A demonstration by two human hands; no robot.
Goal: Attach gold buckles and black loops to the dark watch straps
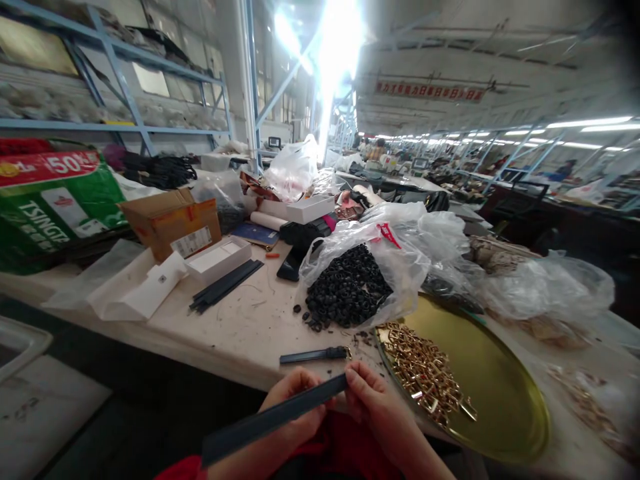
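Note:
A dark flat strap [273,419] slants across the front of my body. Behind it my left hand [295,407] is closed on its middle part, partly hidden by it. My right hand [367,393] pinches the strap's right end between thumb and fingers. Just beyond my hands, a shorter dark strap [313,355] with a gold-coloured buckle at its right end lies on the table. Farther back, an open clear plastic bag holds many small black loops [347,287]. To the right, gold-coloured buckles [425,373] are heaped on a round golden tray [505,400].
On the left of the table [240,327] lie a stack of dark straps [225,285], a white box [220,261] and a cardboard box [175,223]. A black phone-like object [290,265] lies behind. Plastic bags [545,287] fill the right side. Blue shelving stands at the left.

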